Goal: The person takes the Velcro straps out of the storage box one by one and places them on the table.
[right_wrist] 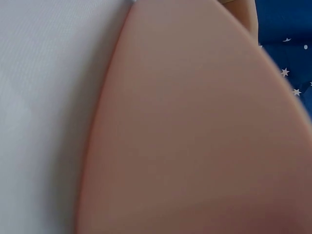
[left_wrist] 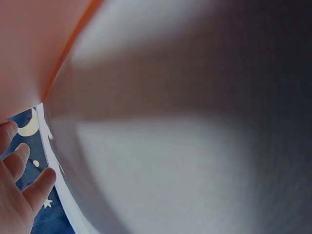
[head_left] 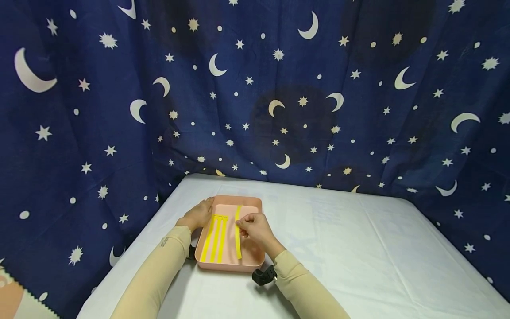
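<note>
From the head view I see my right hand [head_left: 255, 228] pinching one yellow strip [head_left: 238, 235] over the pink tray [head_left: 255, 259]; three more strips [head_left: 215, 237] lie just left, where my left hand [head_left: 198, 215] rests flat on the rim. Wrist views show only blurred tray.

Bright even head view, soft shadows, wrist views blurred
</note>
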The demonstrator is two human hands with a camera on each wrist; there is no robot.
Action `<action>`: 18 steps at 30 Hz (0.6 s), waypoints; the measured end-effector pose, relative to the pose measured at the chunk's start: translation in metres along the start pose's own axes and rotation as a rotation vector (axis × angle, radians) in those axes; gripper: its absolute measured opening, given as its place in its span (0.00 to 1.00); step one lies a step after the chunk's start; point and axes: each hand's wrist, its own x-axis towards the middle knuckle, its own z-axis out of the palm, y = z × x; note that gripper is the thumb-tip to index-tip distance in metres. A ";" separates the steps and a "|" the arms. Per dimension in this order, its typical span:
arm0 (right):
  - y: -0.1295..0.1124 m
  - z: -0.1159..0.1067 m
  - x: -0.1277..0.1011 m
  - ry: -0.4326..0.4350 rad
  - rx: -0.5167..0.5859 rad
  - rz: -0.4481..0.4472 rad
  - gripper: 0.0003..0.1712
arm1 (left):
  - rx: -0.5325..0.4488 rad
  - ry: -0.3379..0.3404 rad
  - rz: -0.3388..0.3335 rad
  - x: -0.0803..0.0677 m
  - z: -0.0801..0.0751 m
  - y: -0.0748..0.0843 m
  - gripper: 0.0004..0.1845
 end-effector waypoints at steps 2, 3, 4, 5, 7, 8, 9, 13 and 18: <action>0.001 0.000 0.000 0.002 -0.003 0.006 0.10 | -0.003 0.001 -0.004 -0.001 0.000 0.000 0.28; 0.001 -0.001 0.000 0.003 -0.004 0.010 0.10 | -0.003 0.000 -0.008 -0.001 -0.001 0.000 0.28; 0.001 -0.001 0.000 0.004 -0.002 0.012 0.11 | -0.003 -0.001 -0.008 -0.001 -0.001 0.000 0.28; 0.001 -0.002 -0.001 0.006 0.000 0.014 0.11 | -0.005 -0.001 -0.007 0.000 -0.001 0.000 0.28; 0.001 -0.002 -0.001 0.010 0.006 0.016 0.10 | -0.004 -0.004 -0.008 0.000 -0.001 0.001 0.28; 0.001 -0.003 -0.001 0.012 0.008 0.015 0.10 | -0.002 -0.001 -0.004 0.000 -0.001 0.001 0.28; 0.001 -0.003 -0.001 0.014 0.013 0.017 0.10 | -0.003 -0.001 -0.004 0.000 -0.001 0.001 0.28; 0.001 -0.005 -0.002 0.017 0.023 0.023 0.10 | 0.001 -0.003 -0.009 -0.001 -0.002 0.003 0.28; 0.000 -0.008 -0.004 0.015 0.029 0.023 0.09 | 0.000 -0.006 -0.010 -0.003 -0.003 0.004 0.28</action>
